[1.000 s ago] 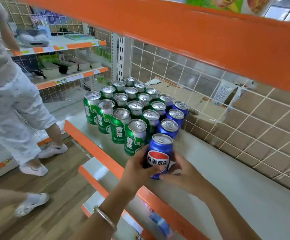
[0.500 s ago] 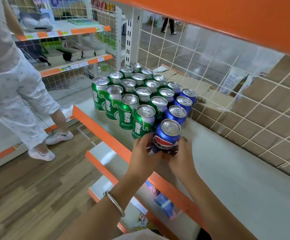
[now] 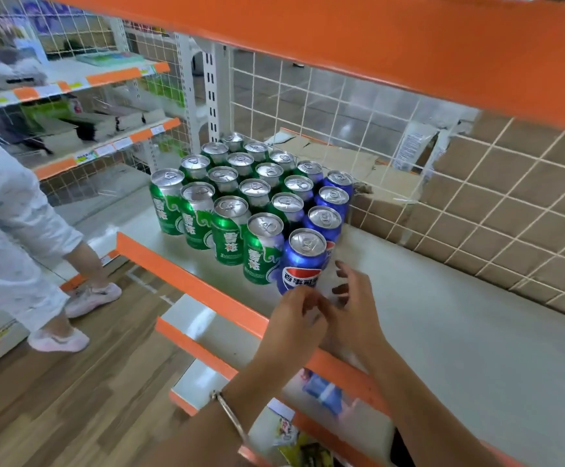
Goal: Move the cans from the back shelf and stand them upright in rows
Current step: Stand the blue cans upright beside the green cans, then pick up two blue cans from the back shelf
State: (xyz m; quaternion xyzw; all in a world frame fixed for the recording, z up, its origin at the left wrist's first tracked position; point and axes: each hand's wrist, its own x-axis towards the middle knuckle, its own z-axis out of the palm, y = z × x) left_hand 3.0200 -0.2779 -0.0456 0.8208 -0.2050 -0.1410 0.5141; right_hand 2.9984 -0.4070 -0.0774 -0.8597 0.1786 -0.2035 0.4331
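While both hands hover at the front of a white shelf, we see a blue can standing upright just beyond the fingertips. The left hand sits low in front of the can's base, its fingers loosely curled and blurred. We cannot tell whether they touch the can. The right hand is just to the can's right, its fingers spread apart and relaxed, holding nothing. A narrow gap shows between them and the can.

Straight behind that can, farther from the fingers, 3 more blue cans run back in a line. Left of the fingers and beyond them, green cans stand upright in rows of 4, packed against the blue line. Well beyond the fingers, a wire mesh closes the back of the shelf, with brown cardboard behind it. The orange shelf lip passes under both wrists. A silver bracelet circles the left wrist. Far left of the fingers, a person in white clothing stands on a wooden floor.
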